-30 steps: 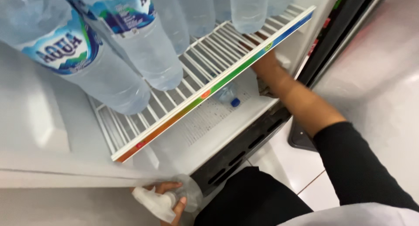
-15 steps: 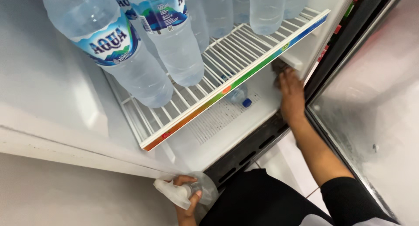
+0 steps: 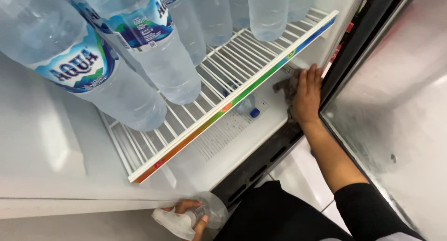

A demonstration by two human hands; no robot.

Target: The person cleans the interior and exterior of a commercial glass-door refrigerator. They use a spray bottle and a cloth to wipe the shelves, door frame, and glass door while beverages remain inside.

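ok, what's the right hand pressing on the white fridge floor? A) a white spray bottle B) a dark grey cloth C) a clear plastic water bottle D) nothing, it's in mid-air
B: the right hand lies flat on a crumpled dark grey cloth on the white fridge floor, below the white wire shelf; the white spray bottle is in the left hand.

Glossy clear plastic bottles point(image 3: 144, 59) on a white coated wire shelf point(image 3: 223, 83); smooth white cabinet floor point(image 3: 233, 143); dark matt cloth point(image 3: 286, 90); translucent plastic spray bottle point(image 3: 186, 217).
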